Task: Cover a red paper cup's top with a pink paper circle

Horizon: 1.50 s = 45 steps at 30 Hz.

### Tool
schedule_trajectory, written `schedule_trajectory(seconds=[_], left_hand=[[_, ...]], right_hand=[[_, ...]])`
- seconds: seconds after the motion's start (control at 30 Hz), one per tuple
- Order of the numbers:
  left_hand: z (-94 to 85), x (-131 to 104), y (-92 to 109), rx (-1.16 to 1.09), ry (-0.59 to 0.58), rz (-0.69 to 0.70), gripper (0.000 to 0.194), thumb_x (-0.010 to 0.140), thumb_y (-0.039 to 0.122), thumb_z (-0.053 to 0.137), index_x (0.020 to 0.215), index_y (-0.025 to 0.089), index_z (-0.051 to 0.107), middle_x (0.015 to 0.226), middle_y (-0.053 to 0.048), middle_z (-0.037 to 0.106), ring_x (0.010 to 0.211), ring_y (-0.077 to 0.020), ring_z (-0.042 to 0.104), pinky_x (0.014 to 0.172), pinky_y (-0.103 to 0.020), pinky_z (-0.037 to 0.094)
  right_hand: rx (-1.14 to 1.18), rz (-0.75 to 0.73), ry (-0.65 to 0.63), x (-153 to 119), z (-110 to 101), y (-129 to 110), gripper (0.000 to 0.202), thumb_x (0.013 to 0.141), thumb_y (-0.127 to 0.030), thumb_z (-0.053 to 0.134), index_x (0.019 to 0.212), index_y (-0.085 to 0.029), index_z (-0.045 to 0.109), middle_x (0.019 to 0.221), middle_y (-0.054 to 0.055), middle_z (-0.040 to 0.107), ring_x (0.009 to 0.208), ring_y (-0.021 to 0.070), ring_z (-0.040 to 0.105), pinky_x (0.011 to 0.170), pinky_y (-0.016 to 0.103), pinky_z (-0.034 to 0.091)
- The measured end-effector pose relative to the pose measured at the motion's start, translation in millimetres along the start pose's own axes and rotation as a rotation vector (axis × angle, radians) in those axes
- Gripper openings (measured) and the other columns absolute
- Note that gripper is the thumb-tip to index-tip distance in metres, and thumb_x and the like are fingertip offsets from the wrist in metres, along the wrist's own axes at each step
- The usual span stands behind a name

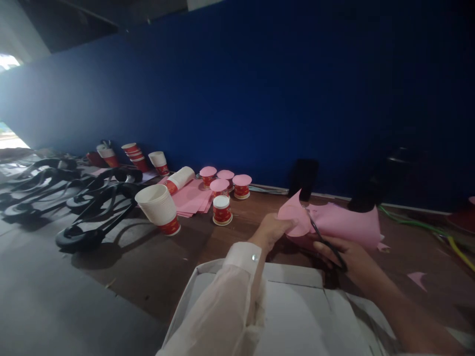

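Note:
My left hand (273, 230) pinches a piece of pink paper (295, 217) with a curved cut edge and a pointed corner. In my right hand (343, 252) is a pair of scissors (326, 240), its blades at the edge of that paper. Behind the scissors lies a larger curled pink sheet (347, 222). To the left, several upturned red paper cups carry pink paper discs (242, 180). Nearer me, one upturned cup (222, 210) has a bare white top. My right fingertips are partly hidden behind the scissors and paper.
A stack of paper cups (158, 207) and a pile of pink sheets (191, 198) stand left of the discs. Black headsets (96, 212) cover the far left. An open white box (293, 306) sits in front of me. Green and yellow cables (415, 223) lie right, beside pink scraps (418, 280).

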<state>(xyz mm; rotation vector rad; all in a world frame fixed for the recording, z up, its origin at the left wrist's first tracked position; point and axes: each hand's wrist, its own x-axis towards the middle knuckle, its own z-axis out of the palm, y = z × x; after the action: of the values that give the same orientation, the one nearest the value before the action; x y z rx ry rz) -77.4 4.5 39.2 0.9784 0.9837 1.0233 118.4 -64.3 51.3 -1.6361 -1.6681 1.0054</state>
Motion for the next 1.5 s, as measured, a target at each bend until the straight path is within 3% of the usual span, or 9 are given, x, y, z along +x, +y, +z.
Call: schedule_trajectory(seconds=[0.2, 0.43, 0.57, 0.77, 1.0, 1.2, 1.37, 1.5], left_hand=[[-1.3, -2.1, 0.7, 0.026, -0.011, 0.001, 0.035, 0.067, 0.028, 0.08, 0.095, 0.008, 0.079, 0.087, -0.013, 0.075, 0.085, -0.0264, 0.069, 0.082, -0.037, 0.054], [0.2, -2.4, 2.6, 0.041, 0.039, -0.027, 0.032, 0.064, 0.027, 0.083, 0.089, 0.008, 0.078, 0.08, -0.01, 0.074, 0.074, -0.0219, 0.066, 0.076, -0.033, 0.053], [0.5, -3.3, 3.1, 0.033, 0.035, -0.026, 0.03, 0.066, 0.025, 0.081, 0.091, 0.008, 0.078, 0.081, -0.01, 0.074, 0.076, -0.0225, 0.066, 0.076, -0.034, 0.053], [-0.4, 0.6, 0.1, 0.026, 0.029, -0.01, 0.032, 0.067, 0.024, 0.079, 0.094, 0.007, 0.078, 0.085, -0.011, 0.075, 0.081, -0.0237, 0.068, 0.082, -0.036, 0.053], [-0.1, 2.4, -1.7, 0.014, 0.049, 0.005, 0.032, 0.064, 0.026, 0.083, 0.09, 0.008, 0.078, 0.085, -0.011, 0.075, 0.08, -0.0228, 0.067, 0.082, -0.035, 0.053], [-1.2, 0.2, -2.3, -0.11, 0.04, -0.024, 0.042, 0.058, 0.032, 0.086, 0.091, 0.007, 0.077, 0.074, -0.008, 0.072, 0.067, -0.0195, 0.064, 0.065, -0.031, 0.051], [-4.5, 3.1, -3.7, -0.174, 0.09, 0.046, 0.036, 0.058, 0.025, 0.084, 0.09, 0.009, 0.075, 0.078, -0.007, 0.073, 0.073, -0.0199, 0.066, 0.072, -0.031, 0.053], [-2.6, 3.9, -1.7, -0.245, 0.112, 0.006, 0.029, 0.057, 0.018, 0.081, 0.084, 0.011, 0.073, 0.072, -0.005, 0.071, 0.07, -0.0188, 0.065, 0.069, -0.03, 0.051]], right_hand=[[-0.061, 0.003, 0.023, -1.1, 0.5, -5.0, 0.055, 0.076, -0.072, 0.061, 0.086, -0.02, 0.076, 0.059, 0.001, 0.063, 0.059, 0.0176, 0.054, 0.059, 0.029, 0.043], [-0.06, -0.005, 0.052, -1.2, 1.4, -7.1, 0.055, 0.073, -0.071, 0.062, 0.087, -0.021, 0.078, 0.057, 0.002, 0.063, 0.057, 0.0184, 0.055, 0.057, 0.029, 0.043], [-0.061, 0.032, 0.087, -0.5, 1.6, -3.8, 0.053, 0.071, -0.069, 0.064, 0.091, -0.023, 0.08, 0.06, 0.003, 0.067, 0.058, 0.0204, 0.058, 0.059, 0.031, 0.047], [-0.044, 0.029, 0.097, -2.0, 1.1, -9.8, 0.048, 0.071, -0.068, 0.063, 0.08, -0.023, 0.079, 0.056, 0.003, 0.064, 0.058, 0.0215, 0.056, 0.059, 0.033, 0.046], [-0.034, 0.02, 0.087, -1.7, 0.9, -8.9, 0.058, 0.071, -0.065, 0.066, 0.105, -0.02, 0.08, 0.055, 0.001, 0.062, 0.057, 0.0209, 0.056, 0.059, 0.033, 0.045], [-0.065, 0.039, 0.12, -3.4, 2.4, -14.5, 0.065, 0.072, -0.068, 0.064, 0.109, -0.018, 0.079, 0.051, 0.001, 0.058, 0.056, 0.021, 0.056, 0.059, 0.033, 0.045], [0.009, 0.061, 0.154, -4.3, 3.1, -16.9, 0.064, 0.071, -0.063, 0.065, 0.112, -0.016, 0.079, 0.052, 0.002, 0.06, 0.053, 0.0204, 0.057, 0.053, 0.033, 0.047], [0.038, 0.093, 0.188, -3.5, 2.9, -13.7, 0.059, 0.071, -0.061, 0.068, 0.109, -0.017, 0.079, 0.058, 0.004, 0.065, 0.053, 0.0198, 0.06, 0.05, 0.031, 0.049]])
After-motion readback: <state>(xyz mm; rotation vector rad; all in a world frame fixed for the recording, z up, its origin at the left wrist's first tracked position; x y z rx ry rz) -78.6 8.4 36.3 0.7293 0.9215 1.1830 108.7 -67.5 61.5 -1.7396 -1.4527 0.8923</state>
